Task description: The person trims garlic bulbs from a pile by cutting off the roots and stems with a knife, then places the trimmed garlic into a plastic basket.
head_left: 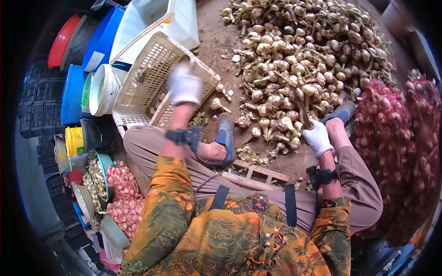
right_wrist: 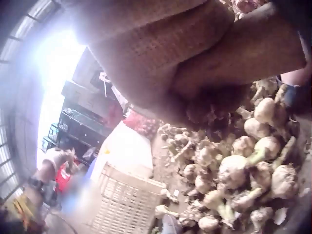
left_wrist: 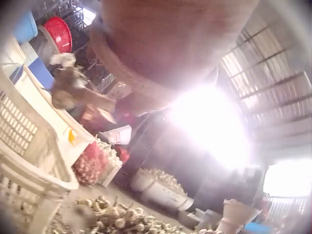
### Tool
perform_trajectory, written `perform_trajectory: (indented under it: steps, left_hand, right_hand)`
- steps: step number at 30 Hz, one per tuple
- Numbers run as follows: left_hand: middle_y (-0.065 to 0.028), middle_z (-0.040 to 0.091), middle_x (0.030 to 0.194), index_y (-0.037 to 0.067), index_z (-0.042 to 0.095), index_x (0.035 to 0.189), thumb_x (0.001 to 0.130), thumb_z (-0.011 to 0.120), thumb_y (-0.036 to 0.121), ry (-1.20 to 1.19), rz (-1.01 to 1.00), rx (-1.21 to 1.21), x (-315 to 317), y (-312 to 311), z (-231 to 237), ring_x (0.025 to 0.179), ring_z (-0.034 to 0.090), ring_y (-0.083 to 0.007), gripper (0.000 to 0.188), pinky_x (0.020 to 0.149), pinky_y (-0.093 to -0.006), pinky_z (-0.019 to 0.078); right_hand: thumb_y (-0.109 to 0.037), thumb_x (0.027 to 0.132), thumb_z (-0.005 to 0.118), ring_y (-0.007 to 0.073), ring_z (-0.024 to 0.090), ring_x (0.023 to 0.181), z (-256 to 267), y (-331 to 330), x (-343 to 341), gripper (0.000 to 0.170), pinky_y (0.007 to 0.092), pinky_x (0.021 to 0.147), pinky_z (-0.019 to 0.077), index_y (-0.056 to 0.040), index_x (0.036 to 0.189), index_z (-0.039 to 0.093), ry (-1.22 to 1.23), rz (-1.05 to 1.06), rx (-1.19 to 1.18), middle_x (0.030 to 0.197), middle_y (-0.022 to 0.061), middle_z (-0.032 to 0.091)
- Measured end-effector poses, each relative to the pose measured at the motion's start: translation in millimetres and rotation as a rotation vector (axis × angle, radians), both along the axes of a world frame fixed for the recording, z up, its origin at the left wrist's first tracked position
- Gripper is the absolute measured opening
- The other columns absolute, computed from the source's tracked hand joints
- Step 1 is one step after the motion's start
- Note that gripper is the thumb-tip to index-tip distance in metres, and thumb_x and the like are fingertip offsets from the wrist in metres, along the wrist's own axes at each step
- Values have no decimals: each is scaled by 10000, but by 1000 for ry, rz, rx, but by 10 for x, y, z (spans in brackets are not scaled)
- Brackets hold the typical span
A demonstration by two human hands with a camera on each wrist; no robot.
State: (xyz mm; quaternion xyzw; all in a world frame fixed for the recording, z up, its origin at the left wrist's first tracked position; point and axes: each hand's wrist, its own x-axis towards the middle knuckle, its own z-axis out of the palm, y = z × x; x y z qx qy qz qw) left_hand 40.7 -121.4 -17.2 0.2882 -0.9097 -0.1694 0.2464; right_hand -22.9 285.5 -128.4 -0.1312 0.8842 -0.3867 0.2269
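White glove on left hand (head_left: 185, 87), blurred over pale slatted crate (head_left: 159, 51); cannot tell whether grip wide, narrow or holding. Right hand (head_left: 317, 139) gloved too, grip narrow, curled round handle of knife-like tool (head_left: 301, 108). Held over near part of garlic heap (head_left: 299, 69), spread on floor (head_left: 212, 39) between crate and red net sacks (head_left: 380, 124).

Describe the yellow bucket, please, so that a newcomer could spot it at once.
Start from the perforated crate on the person's left. Farther left, the yellow bucket stands beside the black bucket. Its yellow wall with a green patch sets it apart from that and the white bucket.
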Motion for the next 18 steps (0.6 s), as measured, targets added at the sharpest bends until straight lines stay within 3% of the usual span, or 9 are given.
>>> perform_trajectory:
  steps: [1,3,6,10,12,13,14,16,18]
  left_hand:
    - [-202,641,844,36,652,890,718,613,115,-350,-222,-7,-31,217,-319,797,622,-365,194,749,-438,505]
    - [-205,656,1026,51,673,962,732,593,145,-909,-350,180,-18,578,-1222,981,629,-369,261,877,-421,503]
    - [-250,635,1026,-3,639,975,733,607,109,-1133,-435,236,173,972,-1758,990,621,-371,269,897,-407,495]
    - [-247,646,996,-9,637,1003,732,675,167,-1016,-347,210,289,928,-2280,974,628,-378,325,843,-437,514]
    - [-235,648,1004,-1,631,972,701,703,184,-954,-447,303,205,868,-2092,954,629,-374,335,808,-432,518]
    - [-208,660,960,2,601,989,666,743,198,-886,-397,367,126,869,-1979,875,649,-333,403,772,-390,523]
    - [-144,663,922,0,564,1036,654,769,201,-651,-330,741,89,840,-2028,816,643,-242,478,767,-330,513]
    - [-69,643,920,7,544,1109,648,789,216,-392,-375,1044,-81,984,-1618,824,600,-165,562,774,-293,497]
    - [-43,631,941,10,534,1175,647,788,213,-356,-462,1147,-254,1237,-937,863,586,-139,620,786,-280,490]
  right_hand:
    - [-167,706,604,355,632,766,65,-33,-7,254,400,717,494,-3,893,656,-39,-2,-39,804,212,646]
    - [-152,714,609,340,635,732,292,-68,24,229,392,689,493,-11,887,656,-80,-10,-77,775,201,643]
    - [-111,751,627,285,654,717,431,-11,96,159,356,668,496,-7,871,639,-20,-7,-88,768,177,651]
    - [-89,746,633,305,655,725,422,18,97,167,350,665,504,-7,891,638,-147,-104,-28,782,193,650]
    - [-80,748,632,315,652,722,452,-57,40,167,341,660,504,-10,899,638,-91,-87,-45,773,196,647]
    - [-95,748,641,326,649,710,373,-81,37,157,354,641,500,-18,884,635,-77,-101,-94,758,186,645]
    - [-95,748,641,326,649,710,374,-111,19,157,354,641,500,-18,884,635,-75,-105,-96,758,186,645]
    - [-111,753,640,346,646,716,436,-199,49,139,378,625,498,-32,867,633,78,-59,-127,755,180,643]
    - [-121,758,641,354,639,730,464,-264,134,149,419,640,508,-64,895,631,198,-6,-51,765,173,636]
